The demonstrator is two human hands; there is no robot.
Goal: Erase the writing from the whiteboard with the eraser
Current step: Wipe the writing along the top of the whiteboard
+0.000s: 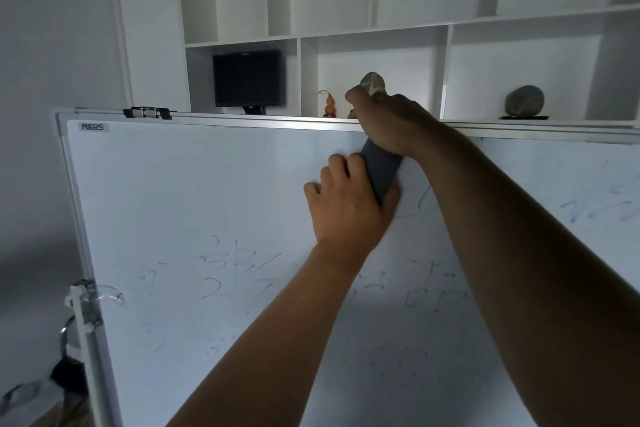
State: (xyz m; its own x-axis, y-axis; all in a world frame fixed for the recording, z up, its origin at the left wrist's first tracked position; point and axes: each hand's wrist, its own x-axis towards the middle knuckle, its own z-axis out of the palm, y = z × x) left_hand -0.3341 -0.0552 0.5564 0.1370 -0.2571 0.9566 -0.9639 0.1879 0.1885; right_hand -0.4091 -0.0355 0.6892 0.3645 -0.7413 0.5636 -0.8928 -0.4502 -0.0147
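A large whiteboard (214,184) with an aluminium frame fills the view. Faint blue writing (221,274) runs across its lower half, with more at the right edge. A long dark grey eraser (382,170) lies against the board just below its top rail. My left hand (346,204) grips the eraser's lower end, fingers curled round it. My right hand (388,121) grips its upper end at the top rail, covering that part of the eraser.
White wall shelves behind the board hold a black monitor (247,78), a small orange gourd (328,104), a grey stone (524,100) and another stone partly behind my right hand. Black clips (147,112) sit on the top rail. A clear hook (100,293) hangs at the left frame.
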